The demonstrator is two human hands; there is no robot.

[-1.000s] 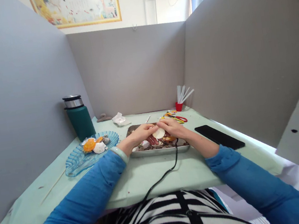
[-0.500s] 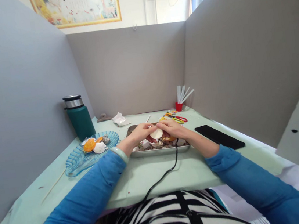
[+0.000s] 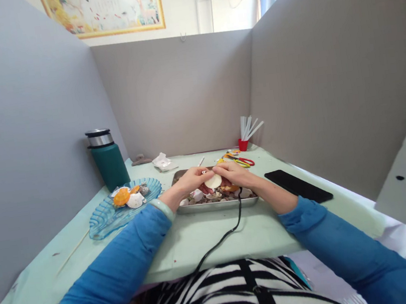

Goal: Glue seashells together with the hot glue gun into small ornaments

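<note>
Over a steel tray (image 3: 216, 204) filled with shells and pebbles, both my hands meet on one flat white shell (image 3: 214, 181). My left hand (image 3: 191, 180) pinches the shell's left edge with closed fingers. From the other side, my right hand (image 3: 234, 172) grips its right edge, fingers curled. Red and orange shells lie in the tray just under the white one. A black cable (image 3: 225, 234) runs from my right hand down toward my body; what it is attached to is hidden.
A blue glass dish (image 3: 111, 217) with several shells sits left of the tray, a green flask (image 3: 108, 160) behind it. Scissors (image 3: 241, 160), a red cup of white sticks (image 3: 243, 142) and a black phone (image 3: 298, 186) lie to the right. Grey partitions close three sides.
The white shell has shifted slightly between my fingers; both hands stay over the tray in almost the same spot.
</note>
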